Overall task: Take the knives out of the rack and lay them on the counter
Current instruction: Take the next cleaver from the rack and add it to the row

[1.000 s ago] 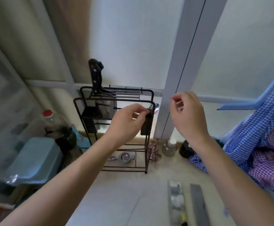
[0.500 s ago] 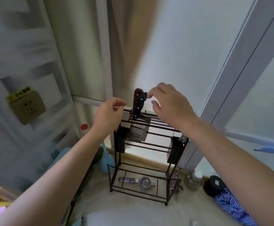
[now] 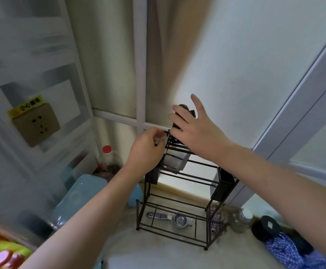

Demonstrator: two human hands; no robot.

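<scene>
**Right hand arrives at the knife handle; the pull has not begun**

Since half a second ago the right hand (image 3: 194,129) has spread wider and gone further onto the dark knife handle (image 3: 185,110), while the left hand (image 3: 146,150) has stayed at the rack's top left corner.

The rack (image 3: 177,193), a black wire frame, stands on the pale counter (image 3: 158,255) below and ahead of both hands. Its top rail runs between the two hands. The left hand is curled at that rail, thumb and fingers pinched together; whether it actually grips the wire I cannot tell, as the fingertips blur into the frame. It reads as a steadying hold.

The right hand is open, fingers fanned, thumb raised, its palm lying against the near side of the handle. It touches or nearly touches but has not closed round it. The knife (image 3: 174,162) stands upright in the rack's top slot, the handle poking above the right fingers, its broad pale blade hanging just below the right palm and just right of the left wrist.

Under both forearms, on the bottom shelf, lies a small metal strainer (image 3: 178,220).

The step in hand is the reach for the knife. Next, I judge, the right fingers must wrap the handle firmly, then draw straight up so the blade clears the wires, with the left hand holding the light rack down.
</scene>
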